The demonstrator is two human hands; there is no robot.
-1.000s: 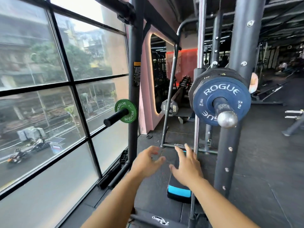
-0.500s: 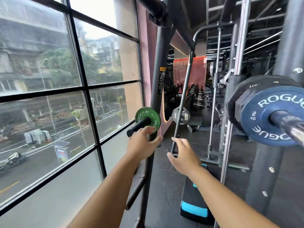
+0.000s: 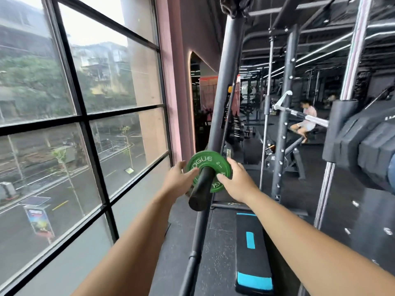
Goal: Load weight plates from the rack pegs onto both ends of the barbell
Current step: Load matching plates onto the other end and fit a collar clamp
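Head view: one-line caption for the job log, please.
Left hand and right hand hold the green plate by its edges on the black rack peg beside the window.

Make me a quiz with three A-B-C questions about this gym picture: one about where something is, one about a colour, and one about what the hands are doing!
1. Where is the green weight plate?
A. On the floor.
B. On a black rack peg.
C. On the barbell.

2. What colour are the marks on the black step platform?
A. Red.
B. Yellow.
C. Blue.

3. What are the left hand and right hand doing?
A. Gripping the plate on opposite sides.
B. Hanging free.
C. Pressing the window.

Answers:
1 B: the peg pokes out through the plate's hole.
2 C: blue patches show on its top and near end.
3 A: each hand's thumb lies on the plate's face, at its left and right edges.
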